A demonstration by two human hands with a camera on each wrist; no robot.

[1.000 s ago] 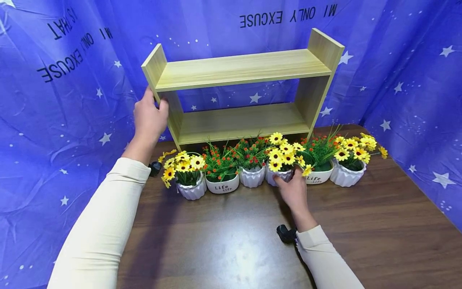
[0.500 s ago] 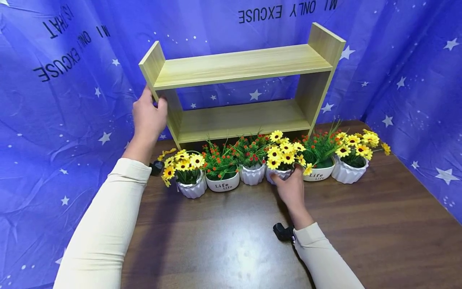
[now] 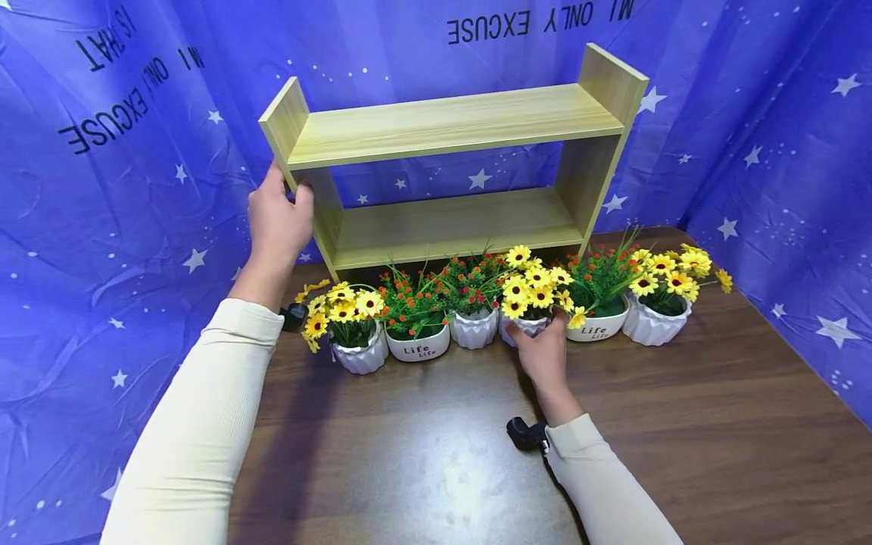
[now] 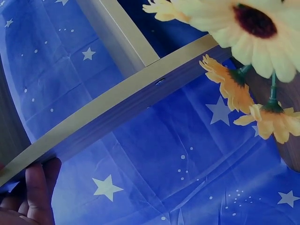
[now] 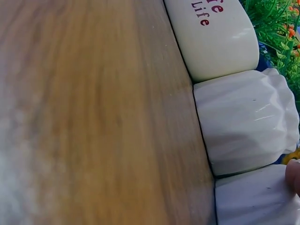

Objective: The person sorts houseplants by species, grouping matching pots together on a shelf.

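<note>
A two-tier wooden shelf [image 3: 450, 125] stands behind a row of potted artificial flowers. My left hand [image 3: 278, 227] grips the shelf's left side panel, thumb on the inner side; in the left wrist view the fingers [image 4: 37, 187] touch the panel [image 4: 112, 96]. My right hand [image 3: 545, 359] holds a ribbed white flowerpot [image 3: 526, 327] of yellow daisies [image 3: 527, 291], its thumb at the pot's front and its other fingers partly hidden. In the right wrist view only a fingertip [image 5: 294, 176] shows on that pot [image 5: 253, 199].
Left of the held pot stand a ribbed pot with red flowers [image 3: 474, 327], an oval "Life" pot [image 3: 417, 347] and a daisy pot [image 3: 361, 356]. To its right are another "Life" pot [image 3: 599, 325] and daisy pot [image 3: 655, 324]. A blue star-patterned curtain [image 3: 170, 250] surrounds the brown table [image 3: 381, 439].
The head view has shifted slightly. My right wrist and forearm have swung a little to the left, the hand still on the daisy pot. The left hand keeps its hold on the shelf.
</note>
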